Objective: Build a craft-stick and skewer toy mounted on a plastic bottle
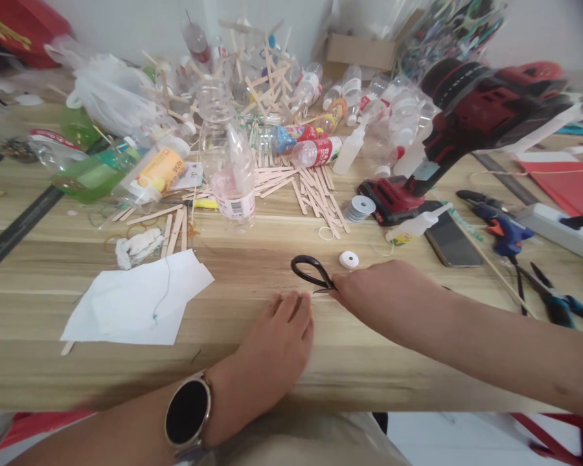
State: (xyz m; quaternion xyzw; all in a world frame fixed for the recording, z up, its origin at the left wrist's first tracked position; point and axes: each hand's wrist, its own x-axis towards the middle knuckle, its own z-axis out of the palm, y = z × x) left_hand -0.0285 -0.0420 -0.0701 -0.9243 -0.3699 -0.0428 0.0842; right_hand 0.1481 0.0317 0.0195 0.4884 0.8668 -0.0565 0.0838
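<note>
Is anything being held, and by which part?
The right hand grips a black looped tool beside its loop. Whether the left hand holds anything is unclear.

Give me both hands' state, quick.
Left hand: palm down at the table; can't tell if gripping anything.
Right hand: closed on black loop.

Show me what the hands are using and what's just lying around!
In use, it seems:
black looped tool, in the right hand
table, under the left hand

Probably just lying about:
drill
phone
glue gun
white paper
</note>
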